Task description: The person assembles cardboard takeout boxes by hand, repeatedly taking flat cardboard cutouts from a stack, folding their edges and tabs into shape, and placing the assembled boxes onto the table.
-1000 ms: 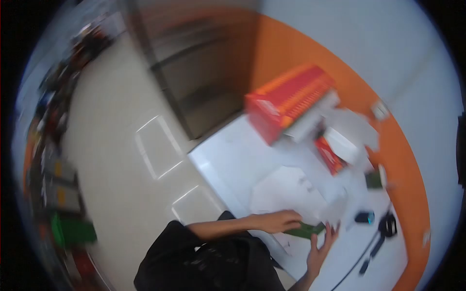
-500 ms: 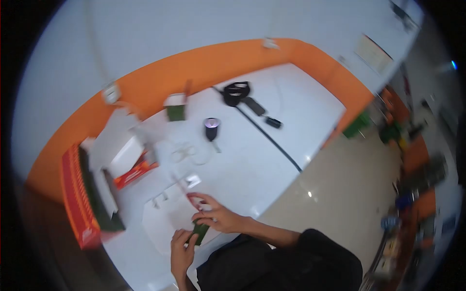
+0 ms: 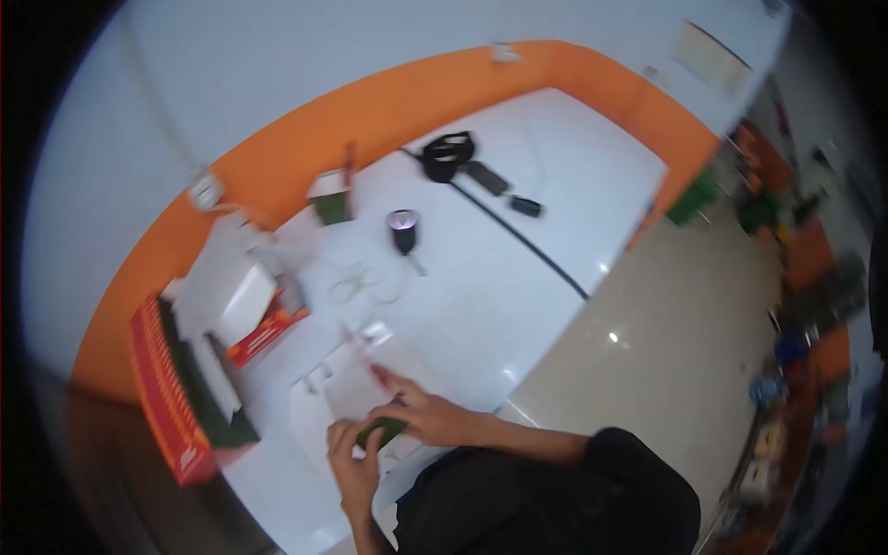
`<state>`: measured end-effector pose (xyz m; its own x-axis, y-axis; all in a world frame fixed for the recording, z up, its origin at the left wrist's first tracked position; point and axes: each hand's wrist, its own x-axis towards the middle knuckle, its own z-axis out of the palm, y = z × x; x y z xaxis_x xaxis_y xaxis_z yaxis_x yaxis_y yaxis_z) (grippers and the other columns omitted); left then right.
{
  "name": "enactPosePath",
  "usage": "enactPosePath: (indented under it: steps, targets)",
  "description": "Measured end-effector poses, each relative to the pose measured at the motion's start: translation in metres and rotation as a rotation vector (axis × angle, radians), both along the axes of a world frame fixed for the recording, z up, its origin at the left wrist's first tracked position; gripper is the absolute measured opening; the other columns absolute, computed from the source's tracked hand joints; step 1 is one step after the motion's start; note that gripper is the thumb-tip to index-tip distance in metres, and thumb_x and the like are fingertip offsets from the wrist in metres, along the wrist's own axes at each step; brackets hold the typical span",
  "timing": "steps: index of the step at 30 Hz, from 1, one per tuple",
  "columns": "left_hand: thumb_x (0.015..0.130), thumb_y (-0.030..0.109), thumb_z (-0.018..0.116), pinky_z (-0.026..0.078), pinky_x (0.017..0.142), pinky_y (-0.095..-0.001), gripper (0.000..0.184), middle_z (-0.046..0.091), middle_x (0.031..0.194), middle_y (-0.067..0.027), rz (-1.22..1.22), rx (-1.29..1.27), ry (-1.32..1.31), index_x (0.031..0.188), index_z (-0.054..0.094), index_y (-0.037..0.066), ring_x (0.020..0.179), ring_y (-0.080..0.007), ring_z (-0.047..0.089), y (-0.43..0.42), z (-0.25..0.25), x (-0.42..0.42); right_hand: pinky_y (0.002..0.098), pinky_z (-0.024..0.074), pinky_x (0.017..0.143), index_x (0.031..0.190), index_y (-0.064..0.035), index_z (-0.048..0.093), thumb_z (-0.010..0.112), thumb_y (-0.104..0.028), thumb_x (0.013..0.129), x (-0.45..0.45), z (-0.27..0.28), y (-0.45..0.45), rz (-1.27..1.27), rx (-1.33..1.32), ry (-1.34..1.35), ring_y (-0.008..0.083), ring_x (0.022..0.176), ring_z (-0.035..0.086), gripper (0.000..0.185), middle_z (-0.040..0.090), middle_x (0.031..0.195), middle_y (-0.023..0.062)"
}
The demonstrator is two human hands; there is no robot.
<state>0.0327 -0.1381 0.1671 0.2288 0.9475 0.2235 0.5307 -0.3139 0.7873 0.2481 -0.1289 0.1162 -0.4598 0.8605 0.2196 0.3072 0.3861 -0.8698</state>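
Observation:
A small dark green piece is held between both hands over a white sheet on the white table. My left hand grips its left side, thumb and fingers closed round it. Beside it, the fingers of my right hand are closed on a slim red object that points up and left, and they also touch the green piece. The red object's far end is blurred. Small dark bits lie on the sheet near its upper left edge.
An open red box and white packaging lie at the table's left. Beyond the hands are a coiled white cable, a dark cup-shaped object, a green-and-white box, a black strap and a long black cable.
The view has swung strongly round since the first frame, then shifted slightly. Both hands stay at the green piece, and my left hand now covers more of it than half a second ago.

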Motion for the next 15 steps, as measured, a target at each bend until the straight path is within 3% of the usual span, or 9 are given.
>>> enactPosePath:
  steps: [2, 4, 5, 7, 9, 11, 13, 14, 15]
  targets:
    - [0.080, 0.008, 0.084, 0.041, 0.112, -0.0468, 0.058, 0.056, 0.138, -0.0220, 0.115, 0.111, -0.076, 0.134, 0.061, 0.002, 0.133, -0.0396, 0.050, -0.011, -0.001, 0.004, 0.0441, 0.0474, 0.111, 0.140, -0.0107, 0.059, 0.079, -0.001, 0.082, -0.004, 0.011, 0.000, -0.190, 0.094, -0.003, 0.0444, 0.139, 0.048, 0.062, 0.037, 0.160, 0.0265]
    - [0.076, 0.016, 0.090, 0.034, 0.119, -0.0512, 0.082, 0.043, 0.156, -0.0246, 0.271, 0.219, -0.207, 0.148, 0.052, 0.007, 0.147, -0.0444, 0.037, -0.012, -0.004, 0.006, 0.0450, 0.0451, 0.113, 0.139, -0.0096, 0.059, 0.080, -0.003, 0.082, 0.000, 0.032, 0.007, -0.314, 0.076, 0.018, 0.0441, 0.134, 0.052, 0.061, 0.050, 0.148, 0.0237]
    - [0.075, 0.019, 0.091, 0.031, 0.121, -0.0527, 0.090, 0.037, 0.159, -0.0255, 0.252, 0.131, -0.165, 0.152, 0.047, 0.007, 0.149, -0.0452, 0.033, -0.015, -0.017, -0.002, 0.0454, 0.0439, 0.114, 0.138, -0.0091, 0.059, 0.081, -0.004, 0.082, 0.001, 0.039, 0.013, -0.392, 0.062, 0.025, 0.0440, 0.131, 0.054, 0.061, 0.057, 0.143, 0.0222]
    - [0.073, 0.026, 0.094, 0.025, 0.124, -0.0557, 0.105, 0.027, 0.165, -0.0272, 0.190, -0.057, -0.092, 0.159, 0.037, 0.008, 0.153, -0.0467, 0.025, -0.030, -0.056, -0.018, 0.0457, 0.0395, 0.118, 0.136, -0.0078, 0.060, 0.082, -0.006, 0.083, 0.003, 0.055, 0.047, -0.550, 0.334, 0.062, 0.0438, 0.128, 0.055, 0.058, 0.067, 0.127, 0.0180]
    - [0.075, 0.035, 0.092, 0.024, 0.124, -0.0604, 0.094, 0.031, 0.164, -0.0228, 0.004, -0.093, 0.144, 0.155, 0.046, 0.014, 0.151, -0.0464, 0.029, -0.038, -0.071, -0.012, 0.0469, 0.0453, 0.108, 0.138, -0.0085, 0.061, 0.086, -0.006, 0.079, 0.008, 0.074, 0.093, -0.616, 0.395, -0.031, 0.0403, 0.127, 0.054, 0.064, 0.058, 0.132, 0.0230]
    - [0.079, 0.037, 0.089, 0.025, 0.123, -0.0614, 0.085, 0.035, 0.164, -0.0175, -0.167, -0.108, 0.429, 0.152, 0.052, 0.018, 0.149, -0.0456, 0.031, -0.050, -0.087, -0.003, 0.0485, 0.0448, 0.111, 0.144, -0.0112, 0.059, 0.087, -0.005, 0.078, 0.008, 0.101, 0.146, -0.558, 0.419, 0.046, 0.0447, 0.138, 0.047, 0.071, 0.044, 0.150, 0.0277]
    - [0.083, 0.033, 0.086, 0.028, 0.122, -0.0603, 0.069, 0.045, 0.159, -0.0120, -0.182, -0.026, 0.475, 0.145, 0.060, 0.019, 0.146, -0.0421, 0.037, -0.056, -0.125, -0.002, 0.0491, 0.0426, 0.115, 0.148, -0.0148, 0.056, 0.086, -0.007, 0.080, 0.002, 0.114, 0.178, -0.578, 0.415, -0.031, 0.0490, 0.147, 0.038, 0.075, 0.026, 0.164, 0.0307]
    - [0.085, 0.031, 0.084, 0.029, 0.121, -0.0597, 0.061, 0.050, 0.156, -0.0092, -0.193, 0.022, 0.499, 0.141, 0.064, 0.020, 0.145, -0.0403, 0.040, -0.056, -0.137, -0.006, 0.0497, 0.0403, 0.117, 0.148, -0.0155, 0.057, 0.085, -0.010, 0.083, -0.001, 0.117, 0.182, -0.596, 0.280, -0.006, 0.0514, 0.150, 0.033, 0.071, 0.020, 0.168, 0.0312]
    - [0.086, 0.029, 0.083, 0.030, 0.120, -0.0578, 0.055, 0.056, 0.150, -0.0074, -0.177, 0.030, 0.464, 0.138, 0.067, 0.019, 0.143, -0.0374, 0.043, -0.054, -0.142, -0.010, 0.0502, 0.0402, 0.117, 0.147, -0.0150, 0.058, 0.085, -0.012, 0.084, -0.003, 0.114, 0.182, -0.569, 0.274, 0.006, 0.0513, 0.148, 0.035, 0.069, 0.021, 0.167, 0.0304]
